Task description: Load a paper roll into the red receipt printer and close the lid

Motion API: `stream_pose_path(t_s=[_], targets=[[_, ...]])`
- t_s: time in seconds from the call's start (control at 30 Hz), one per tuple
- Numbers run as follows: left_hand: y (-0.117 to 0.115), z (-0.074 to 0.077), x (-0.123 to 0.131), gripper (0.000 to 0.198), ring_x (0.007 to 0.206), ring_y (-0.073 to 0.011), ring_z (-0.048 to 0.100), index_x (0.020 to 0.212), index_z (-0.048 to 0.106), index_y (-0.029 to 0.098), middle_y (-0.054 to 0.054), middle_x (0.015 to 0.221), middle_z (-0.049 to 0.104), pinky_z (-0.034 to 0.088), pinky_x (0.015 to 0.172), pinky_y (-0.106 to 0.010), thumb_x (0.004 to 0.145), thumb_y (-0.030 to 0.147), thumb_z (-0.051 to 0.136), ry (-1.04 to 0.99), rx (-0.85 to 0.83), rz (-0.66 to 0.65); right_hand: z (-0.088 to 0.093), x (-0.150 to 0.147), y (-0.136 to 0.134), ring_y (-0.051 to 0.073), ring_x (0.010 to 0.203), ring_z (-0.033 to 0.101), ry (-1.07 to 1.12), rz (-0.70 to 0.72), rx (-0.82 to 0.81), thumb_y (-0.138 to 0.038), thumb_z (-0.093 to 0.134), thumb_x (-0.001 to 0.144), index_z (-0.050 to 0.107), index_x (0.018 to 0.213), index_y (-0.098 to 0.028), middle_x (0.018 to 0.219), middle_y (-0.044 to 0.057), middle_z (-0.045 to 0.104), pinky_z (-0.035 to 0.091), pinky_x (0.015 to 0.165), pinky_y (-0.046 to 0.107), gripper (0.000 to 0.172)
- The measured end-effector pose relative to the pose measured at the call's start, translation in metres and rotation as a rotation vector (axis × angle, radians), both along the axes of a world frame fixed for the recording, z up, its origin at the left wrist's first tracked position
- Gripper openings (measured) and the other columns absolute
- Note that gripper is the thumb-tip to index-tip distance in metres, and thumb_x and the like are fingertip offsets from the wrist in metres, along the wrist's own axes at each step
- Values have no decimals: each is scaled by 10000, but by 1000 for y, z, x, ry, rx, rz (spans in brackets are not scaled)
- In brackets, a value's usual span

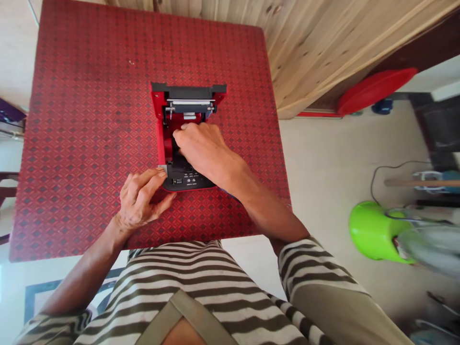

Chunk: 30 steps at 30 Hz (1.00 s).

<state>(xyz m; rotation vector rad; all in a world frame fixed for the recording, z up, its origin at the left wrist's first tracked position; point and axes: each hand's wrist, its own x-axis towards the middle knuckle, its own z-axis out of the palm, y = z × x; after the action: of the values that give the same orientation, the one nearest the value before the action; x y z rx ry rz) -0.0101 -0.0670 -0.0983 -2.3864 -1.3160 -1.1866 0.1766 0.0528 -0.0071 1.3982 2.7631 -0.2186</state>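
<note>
A small red and black label printer (189, 178) lies on the table with its lid (189, 91) raised, showing a roller and a metal bar. At its front left corner, my left hand (142, 196) grips the casing, fingers on top and thumb at the front edge. A small grey piece (163, 168) shows by those fingertips. Over the open compartment, my right hand (204, 143) reaches in with curled fingers. Its fingertips are hidden inside, and what they hold, if anything, cannot be made out.
The table (89, 96) wears a red patterned cover. A wooden plank wall (305, 43) runs beyond its far edge. On the floor to the right are a lime green bucket (370, 230) and a cable (375, 187). A red round object (373, 88) leans farther back.
</note>
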Motion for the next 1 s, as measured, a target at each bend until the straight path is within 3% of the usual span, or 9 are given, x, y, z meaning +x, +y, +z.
stream_pose_path(t_s=[0.2,0.33,0.47,0.53,0.67,0.77,0.87,1.0], targets=[[1,5,1,794,1080,-261,775,1554,487,263,-105,1282,758,644,840,-374,867,316,881,-35,-16,-52,-9,15,2,292,840,765,79,31,91,-93,723,936,785,1058,-168,994,125,806,606,764,425,156],[1,7,2,829,1083,-256,767,1568,477,197,-127,1257,759,651,854,-364,859,308,890,-19,13,-55,9,36,-18,236,814,735,311,20,166,-207,761,954,755,1064,-202,1002,65,780,593,743,384,111],[1,4,3,732,1030,-254,777,1511,514,243,-97,1208,771,671,836,-377,881,361,869,-3,1,-13,21,70,-27,128,623,626,673,-100,173,-260,838,922,767,1091,-217,972,11,782,561,613,323,188],[1,4,3,707,1026,-263,780,1500,522,269,-90,1201,769,678,832,-396,888,377,859,-15,-15,-8,6,90,-18,129,638,626,842,-225,152,-395,822,951,755,1119,-246,950,-2,771,569,611,319,234],[0,4,3,770,1078,-281,771,1564,485,302,-102,1232,755,678,868,-431,892,348,858,-37,-64,-15,-58,113,17,189,861,714,1082,-398,166,-658,673,993,681,1167,-268,1018,19,748,622,751,376,427],[1,5,3,808,1069,-277,766,1582,474,307,-96,1228,741,676,871,-431,881,352,871,-39,-45,-21,-98,109,33,172,809,706,1123,-496,61,-737,702,923,655,1113,-250,1006,26,758,609,718,346,525],[2,4,3,809,1070,-265,760,1576,479,299,-86,1238,731,682,876,-422,876,370,877,-32,-27,-13,-113,95,29,156,726,672,1100,-509,-59,-777,724,871,647,1018,-251,903,5,747,573,666,317,551],[1,5,4,769,1064,-237,750,1558,488,295,-72,1256,728,698,844,-400,894,404,859,-5,-8,6,-113,85,19,154,700,662,1074,-464,-125,-749,714,895,631,985,-258,838,-8,730,553,638,304,506]])
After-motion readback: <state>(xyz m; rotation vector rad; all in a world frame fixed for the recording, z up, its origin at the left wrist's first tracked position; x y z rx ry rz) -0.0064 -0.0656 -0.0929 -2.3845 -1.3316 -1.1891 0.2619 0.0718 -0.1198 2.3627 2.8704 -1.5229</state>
